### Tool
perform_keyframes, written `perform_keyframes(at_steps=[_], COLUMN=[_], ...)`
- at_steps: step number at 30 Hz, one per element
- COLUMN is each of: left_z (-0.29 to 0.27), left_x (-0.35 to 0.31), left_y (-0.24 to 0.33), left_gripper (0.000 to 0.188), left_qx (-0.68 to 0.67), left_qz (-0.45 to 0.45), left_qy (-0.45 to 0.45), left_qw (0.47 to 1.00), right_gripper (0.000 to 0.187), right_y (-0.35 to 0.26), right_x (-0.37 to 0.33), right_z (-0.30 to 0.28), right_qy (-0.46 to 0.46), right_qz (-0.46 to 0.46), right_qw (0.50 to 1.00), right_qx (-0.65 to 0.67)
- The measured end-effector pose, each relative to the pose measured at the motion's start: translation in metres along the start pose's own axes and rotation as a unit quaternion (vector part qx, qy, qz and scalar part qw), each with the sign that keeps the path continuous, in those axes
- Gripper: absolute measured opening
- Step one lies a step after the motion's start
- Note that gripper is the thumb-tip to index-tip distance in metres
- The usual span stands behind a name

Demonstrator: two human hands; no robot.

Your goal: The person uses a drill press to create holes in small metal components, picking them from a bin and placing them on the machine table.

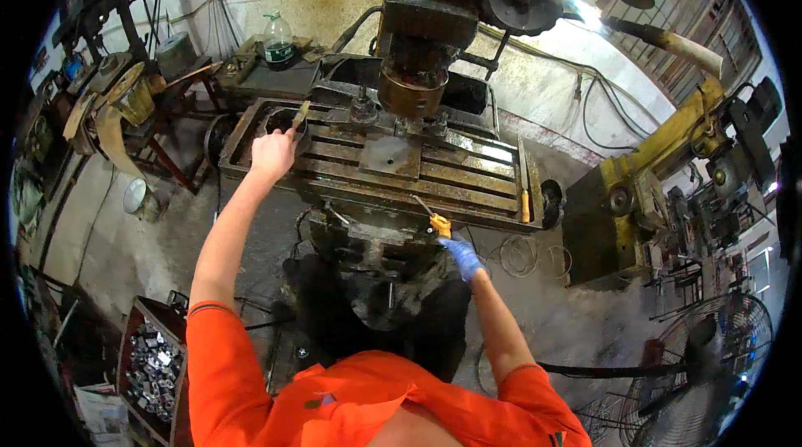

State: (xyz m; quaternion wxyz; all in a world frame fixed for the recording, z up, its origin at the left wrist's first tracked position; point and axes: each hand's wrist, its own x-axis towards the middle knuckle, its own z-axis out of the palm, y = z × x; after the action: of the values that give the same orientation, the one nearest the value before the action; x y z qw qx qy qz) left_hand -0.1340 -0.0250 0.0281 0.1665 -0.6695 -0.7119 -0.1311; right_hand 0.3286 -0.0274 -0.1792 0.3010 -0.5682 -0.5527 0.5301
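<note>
My bare left hand point(273, 154) is closed round a small brush-like tool point(302, 114) whose yellowish end points up and away. It is over the left end of a slotted machine table point(468, 177), beside a dark round container. My right hand point(464, 258), in a blue glove, grips a yellow air blow gun point(440, 226) at the table's front edge. The gun's thin metal nozzle points up and left. On the table lies a flat square metal plate point(390, 155) with a small hole, just in front of the machine's spindle head point(414, 88).
A long yellow-handled tool point(525, 205) lies at the table's right end. Lower left, a box point(134, 338) holds many small metal parts. A large fan point(702, 372) stands lower right, near a yellow machine point(597, 217). Behind, a clear bottle point(278, 39) rests on a bench.
</note>
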Motion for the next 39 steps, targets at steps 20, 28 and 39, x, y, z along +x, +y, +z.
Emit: perform_keyframes(at_steps=[20, 28, 39], left_z=[-0.003, -0.007, -0.009], left_x=[-0.085, -0.096, -0.102], left_y=[-0.027, -0.003, -0.008], left_gripper=[0.032, 0.030, 0.029], left_qx=[-0.211, -0.277, -0.263], left_qz=[-0.002, 0.023, 0.017], left_qy=[-0.059, -0.125, -0.131], left_qw=[0.976, 0.952, 0.956], right_gripper=[0.049, 0.042, 0.044], right_y=[-0.238, -0.289, -0.281], right_x=[-0.113, -0.046, -0.033], right_z=[-0.024, 0.056, 0.066], right_qy=[0.148, -0.006, -0.004], right_qz=[-0.264, -0.017, -0.042], right_qw=[0.900, 0.749, 0.782], right_qx=[-0.314, -0.662, -0.622])
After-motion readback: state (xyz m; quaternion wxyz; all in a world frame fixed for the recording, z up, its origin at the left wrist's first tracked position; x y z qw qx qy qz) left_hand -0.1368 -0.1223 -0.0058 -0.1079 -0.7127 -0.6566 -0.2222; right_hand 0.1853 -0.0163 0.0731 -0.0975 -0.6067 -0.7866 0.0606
